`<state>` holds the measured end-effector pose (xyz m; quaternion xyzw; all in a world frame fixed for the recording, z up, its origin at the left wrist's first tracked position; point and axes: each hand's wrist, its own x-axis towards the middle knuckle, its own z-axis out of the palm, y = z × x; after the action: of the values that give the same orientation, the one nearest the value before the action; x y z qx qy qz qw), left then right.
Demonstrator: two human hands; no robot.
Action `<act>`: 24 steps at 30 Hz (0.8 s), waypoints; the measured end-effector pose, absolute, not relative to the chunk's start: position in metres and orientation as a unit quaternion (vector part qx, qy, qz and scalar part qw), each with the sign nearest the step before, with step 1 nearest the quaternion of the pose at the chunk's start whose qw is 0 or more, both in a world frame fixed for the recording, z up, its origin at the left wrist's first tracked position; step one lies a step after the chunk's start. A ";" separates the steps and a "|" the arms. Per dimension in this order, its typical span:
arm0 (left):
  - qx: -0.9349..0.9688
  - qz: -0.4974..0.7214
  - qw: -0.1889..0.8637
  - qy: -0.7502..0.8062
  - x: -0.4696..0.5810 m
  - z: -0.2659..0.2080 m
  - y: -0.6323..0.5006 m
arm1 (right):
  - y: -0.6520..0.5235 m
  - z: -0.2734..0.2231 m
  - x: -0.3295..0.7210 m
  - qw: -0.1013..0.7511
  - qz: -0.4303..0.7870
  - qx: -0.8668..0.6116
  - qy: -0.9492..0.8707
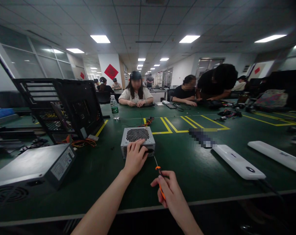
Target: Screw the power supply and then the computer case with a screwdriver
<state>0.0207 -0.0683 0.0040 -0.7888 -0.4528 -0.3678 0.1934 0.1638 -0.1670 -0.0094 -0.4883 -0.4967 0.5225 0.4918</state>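
Note:
A grey computer power supply unit [125, 136] with a honeycomb grille on top stands on the green table in front of me. My left hand [135, 156] is closed over its near edge, fingers bent across the top, holding it in place. In my right hand [169, 187] is a screwdriver [158, 170] with an orange and black handle. Its thin shaft points up and away, and the tip is close to the unit's near right side. Whether the tip sits in a screw is too small to tell. Bundled cables [149, 121] lie behind the unit.
A larger power supply [37, 163] and an open black computer case [86, 107] stand left. A water bottle [114, 109] is behind. White devices [238, 162] lie right; yellow tape [166, 125] marks the tabletop [101, 192]. Several people work across the table.

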 end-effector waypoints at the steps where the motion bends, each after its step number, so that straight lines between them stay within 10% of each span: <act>1: -0.789 -0.368 0.193 -0.453 0.021 0.004 -0.068 | -0.166 -0.007 0.163 0.502 0.570 -0.467 -0.453; 24: -0.791 -0.362 0.188 -0.456 0.020 0.004 -0.069 | -0.158 0.014 0.165 0.491 0.811 -0.316 -0.038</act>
<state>0.0198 -0.0691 0.0044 -0.7913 -0.4556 -0.3620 0.1877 0.1654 -0.1575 0.0140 -0.3156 -0.0376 0.8111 0.4909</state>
